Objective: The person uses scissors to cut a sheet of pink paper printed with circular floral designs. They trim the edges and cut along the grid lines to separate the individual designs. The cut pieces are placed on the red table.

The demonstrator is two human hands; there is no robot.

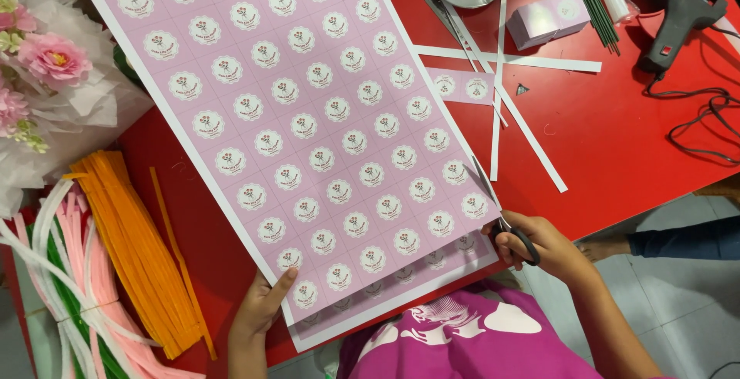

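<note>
Far left: a wrapped bouquet point(48, 78) and bundles of orange, pink, white and green pipe cleaners point(116, 271) lie on the red surface point(617, 132), just beside the work.

Centre: a large lilac sticker sheet point(308, 132) lies tilted across the surface, its near corner overhanging the edge toward the person. The left hand point(262, 306) steadies that near edge, thumb on top and fingers beneath, its grip pinching the paper.

Right: the right hand point(532, 244) is closed through the handles of scissors point(505, 217), whose blades sit at the sheet's right margin. Whether the blades are parted cannot be told.

Risks noted:
- The sheet is held at one corner only; the unsupported length could sag or swing, pulling the cut off the margin into the round labels.
- Cut paper strips point(509, 109) lie close by the right edge and could snag the blades.
- A glue gun point(674, 9) with a trailing cord lies at the far right; a sweeping elbow could drag it.
</note>
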